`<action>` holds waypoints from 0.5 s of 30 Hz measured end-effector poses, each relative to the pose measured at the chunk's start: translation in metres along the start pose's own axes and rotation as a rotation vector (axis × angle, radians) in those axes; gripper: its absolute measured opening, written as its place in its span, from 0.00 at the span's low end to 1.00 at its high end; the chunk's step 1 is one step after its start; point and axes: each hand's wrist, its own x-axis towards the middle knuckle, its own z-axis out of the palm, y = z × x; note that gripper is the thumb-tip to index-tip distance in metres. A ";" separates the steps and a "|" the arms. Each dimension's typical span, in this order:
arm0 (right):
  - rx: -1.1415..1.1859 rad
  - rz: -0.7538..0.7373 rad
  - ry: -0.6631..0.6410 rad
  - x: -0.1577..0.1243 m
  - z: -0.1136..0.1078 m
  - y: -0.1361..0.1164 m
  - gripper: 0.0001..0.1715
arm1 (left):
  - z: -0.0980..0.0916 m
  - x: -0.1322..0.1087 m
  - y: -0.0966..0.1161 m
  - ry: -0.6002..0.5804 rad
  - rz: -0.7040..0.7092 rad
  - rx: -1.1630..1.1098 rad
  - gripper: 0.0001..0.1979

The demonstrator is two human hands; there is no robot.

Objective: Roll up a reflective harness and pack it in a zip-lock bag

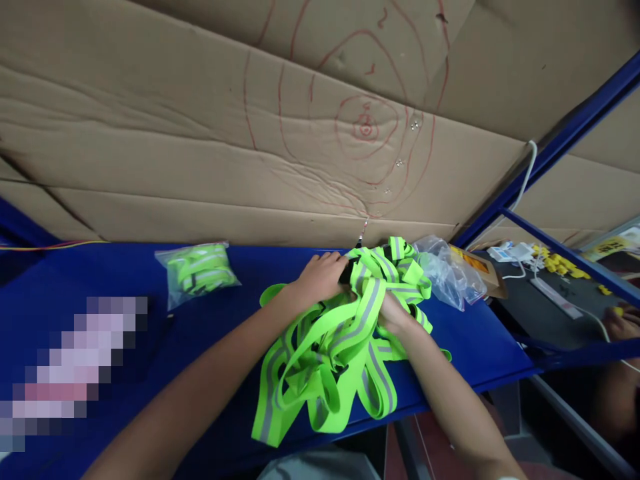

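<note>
Left grip (321, 277) curled tight on neon straps (367, 307); right grip (394, 313) sunk among them, can't tell if closed. One tangle, uncountable, on one blue worktop (265, 263). One bagged bundle (203, 270) leftward; clear plastic (445, 273) rightward.

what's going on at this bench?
A person has both bare hands in a tangled heap of neon-green straps with grey stripes, on a blue table. The left hand is at the heap's upper side; the right hand reaches in from the right, its fingers hidden, so its grip can't be judged. A clear bag of similar straps lies to the left, and clear plastic bags lie to the right.
</note>
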 end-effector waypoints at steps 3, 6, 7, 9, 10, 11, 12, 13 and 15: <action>-0.326 0.028 0.074 -0.007 -0.025 -0.024 0.12 | 0.019 0.008 -0.002 0.013 0.002 0.028 0.16; -0.607 0.055 0.187 -0.014 -0.038 -0.063 0.13 | 0.029 0.006 0.000 0.039 0.000 0.050 0.17; -0.754 0.046 0.225 -0.015 -0.036 -0.077 0.11 | 0.031 0.005 0.001 0.049 -0.006 0.057 0.18; -1.199 -0.050 0.212 -0.012 -0.022 -0.101 0.13 | 0.036 0.004 0.006 0.070 -0.016 0.069 0.20; -1.315 -0.123 0.158 -0.008 -0.012 -0.109 0.16 | 0.038 0.004 0.008 0.079 -0.020 0.071 0.21; -1.367 -0.194 0.082 -0.003 -0.001 -0.114 0.18 | 0.040 0.005 0.009 0.089 -0.026 0.070 0.21; -1.370 -0.258 -0.007 0.004 0.010 -0.116 0.18 | 0.039 0.006 0.009 0.097 -0.032 0.066 0.20; -1.353 -0.303 -0.098 0.011 0.019 -0.116 0.18 | 0.037 0.007 0.008 0.106 -0.042 0.059 0.19; -1.327 -0.352 -0.222 0.025 0.032 -0.111 0.21 | 0.025 0.008 0.003 0.135 -0.069 0.044 0.18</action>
